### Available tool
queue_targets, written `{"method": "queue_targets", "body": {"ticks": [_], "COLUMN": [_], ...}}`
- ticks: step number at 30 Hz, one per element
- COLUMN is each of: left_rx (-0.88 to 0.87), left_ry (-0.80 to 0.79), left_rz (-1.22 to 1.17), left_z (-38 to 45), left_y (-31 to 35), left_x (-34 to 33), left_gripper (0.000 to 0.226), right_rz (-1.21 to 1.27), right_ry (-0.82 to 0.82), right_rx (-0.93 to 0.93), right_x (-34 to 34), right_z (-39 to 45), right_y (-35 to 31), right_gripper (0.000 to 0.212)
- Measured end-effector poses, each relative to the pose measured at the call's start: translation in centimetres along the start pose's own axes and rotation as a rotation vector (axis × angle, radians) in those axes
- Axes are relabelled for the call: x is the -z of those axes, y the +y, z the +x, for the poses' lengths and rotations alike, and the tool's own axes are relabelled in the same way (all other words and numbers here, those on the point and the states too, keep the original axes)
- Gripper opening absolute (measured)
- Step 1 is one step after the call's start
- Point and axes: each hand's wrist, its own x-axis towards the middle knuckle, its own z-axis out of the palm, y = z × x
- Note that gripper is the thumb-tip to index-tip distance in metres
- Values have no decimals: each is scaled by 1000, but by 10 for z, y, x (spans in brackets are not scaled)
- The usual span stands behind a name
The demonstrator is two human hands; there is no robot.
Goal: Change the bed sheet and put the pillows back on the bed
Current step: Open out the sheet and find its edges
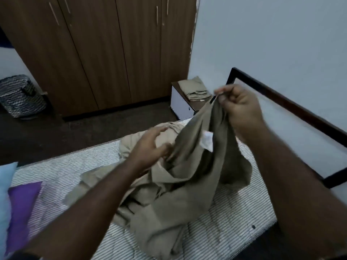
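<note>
I see my right hand (239,107) pinching the crumpled beige cotton bed sheet (169,194) aloft, my left hand (150,147) gripping its folds lower.

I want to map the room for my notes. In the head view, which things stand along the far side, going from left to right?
Zigzag-patterned black-and-white basket → brown wooden wardrobe → small white bedside cabinet with dark top carrying folded beige cloth → dark metal bed frame.
</note>
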Motion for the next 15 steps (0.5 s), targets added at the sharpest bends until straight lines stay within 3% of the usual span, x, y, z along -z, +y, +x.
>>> {"method": "queue_targets", "body": {"ticks": [5, 10, 15], "left_rx": [71, 236, 165], "left_ry": [-190, -91, -373], "left_rz": [-121, -176, -213], "left_z": [-40, -38, -16], "left_y": [-12, -34, -33], "left_x": [-45, -62, -66], "left_gripper": [75, 51, 73], "right_rz": [-49, 28, 84], "right_ry": [-55, -107, -188], "right_rx": [-43, -21, -41], "right_x": [-11, -4, 5], "right_z": [-28, -39, -53], "right_y": [7, -12, -19], "right_gripper": [25, 24, 25]}}
